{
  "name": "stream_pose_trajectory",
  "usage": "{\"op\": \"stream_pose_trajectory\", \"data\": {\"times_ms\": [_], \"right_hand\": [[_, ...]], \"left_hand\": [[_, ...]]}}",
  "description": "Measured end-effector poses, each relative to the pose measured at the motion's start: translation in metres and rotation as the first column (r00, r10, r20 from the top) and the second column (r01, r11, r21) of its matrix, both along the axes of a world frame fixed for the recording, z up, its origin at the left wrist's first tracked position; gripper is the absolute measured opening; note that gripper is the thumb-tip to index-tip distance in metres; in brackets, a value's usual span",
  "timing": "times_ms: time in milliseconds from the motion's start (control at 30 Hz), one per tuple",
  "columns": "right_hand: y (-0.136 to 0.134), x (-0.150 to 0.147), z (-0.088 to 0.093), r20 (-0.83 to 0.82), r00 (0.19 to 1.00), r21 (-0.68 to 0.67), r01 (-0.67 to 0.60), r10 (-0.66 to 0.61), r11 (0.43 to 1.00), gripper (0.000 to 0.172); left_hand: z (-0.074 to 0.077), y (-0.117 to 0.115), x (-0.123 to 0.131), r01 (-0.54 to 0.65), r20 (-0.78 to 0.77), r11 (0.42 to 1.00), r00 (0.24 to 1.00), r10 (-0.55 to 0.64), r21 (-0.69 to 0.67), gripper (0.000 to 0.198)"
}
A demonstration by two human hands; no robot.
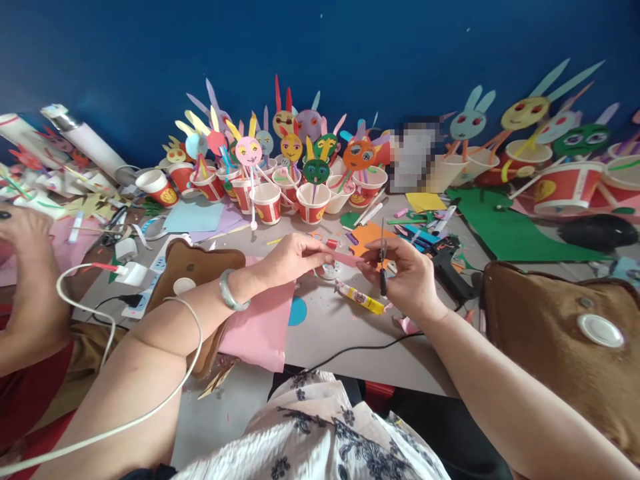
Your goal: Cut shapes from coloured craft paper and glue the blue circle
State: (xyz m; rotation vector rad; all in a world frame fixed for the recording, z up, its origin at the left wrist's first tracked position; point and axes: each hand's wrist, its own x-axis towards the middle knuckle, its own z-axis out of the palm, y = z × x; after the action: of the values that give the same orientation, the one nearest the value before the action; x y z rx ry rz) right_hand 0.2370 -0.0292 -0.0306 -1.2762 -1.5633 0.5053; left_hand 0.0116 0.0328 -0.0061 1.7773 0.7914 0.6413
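Between my two hands stretches a small piece of pink paper, raised above the table. My left hand pinches its left end between thumb and fingers. In my right hand is a pair of scissors, with the blades pointing up and away from me; the fingers of that hand also touch the paper's right end. Under the hands lies a yellow glue tube. A blue paper circle rests to the left of the tube, beside a large pink sheet.
Paper cups with paper rabbit faces line the blue wall. Brown cushions lie at both sides. A black glue gun sits right of my hand. A white cable crosses my left arm. Another person's arm is at far left.
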Motion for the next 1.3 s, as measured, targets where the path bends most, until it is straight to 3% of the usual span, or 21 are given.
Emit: {"op": "stream_pose_trajectory", "data": {"times_ms": [133,267,400,633,767,867,967,1100,1300], "right_hand": [[0.001,0.002,-0.001,-0.068,0.997,-0.024,0.039,-0.04,0.999,0.026],[0.002,0.006,0.004,-0.205,0.975,-0.069,0.076,-0.089,0.995,0.028],[0.004,0.007,0.012,-0.337,0.933,-0.157,0.072,-0.122,0.985,0.033],[0.005,0.0,0.009,-0.417,0.907,-0.263,-0.185,0.061,0.947,0.046],[0.005,-0.002,0.006,-0.432,0.899,-0.262,-0.205,0.075,0.943,0.044],[0.005,-0.001,0.008,-0.475,0.88,-0.266,-0.18,0.034,0.947,0.043],[0.004,0.001,0.01,-0.484,0.875,-0.275,-0.151,-0.001,0.949,0.041],[0.003,0.0,0.011,-0.472,0.881,-0.275,-0.135,-0.011,0.952,0.039],[0.001,0.0,0.014,-0.475,0.88,-0.283,-0.127,-0.024,0.951,0.036]], "left_hand": [[0.002,-0.009,-0.001,-0.057,0.024,0.92,0.998,0.052,0.388,0.023],[0.01,-0.018,-0.003,0.004,0.036,0.861,0.999,-0.026,0.508,0.03],[0.009,-0.018,-0.004,-0.037,0.077,0.899,0.997,0.004,0.436,0.033],[-0.006,-0.012,0.0,-0.114,0.086,0.954,0.992,0.093,0.278,0.029],[-0.001,-0.015,0.002,-0.089,0.096,0.995,0.992,0.085,0.039,0.034],[0.005,-0.016,0.004,-0.081,0.134,0.985,0.986,0.101,-0.153,0.038],[0.008,-0.015,0.006,-0.083,0.12,0.967,0.986,0.115,-0.243,0.032],[0.008,-0.012,0.004,-0.072,0.054,0.968,0.995,0.087,-0.239,0.019],[0.008,-0.011,0.001,-0.062,0.059,0.994,0.996,0.067,-0.086,0.039]]}}
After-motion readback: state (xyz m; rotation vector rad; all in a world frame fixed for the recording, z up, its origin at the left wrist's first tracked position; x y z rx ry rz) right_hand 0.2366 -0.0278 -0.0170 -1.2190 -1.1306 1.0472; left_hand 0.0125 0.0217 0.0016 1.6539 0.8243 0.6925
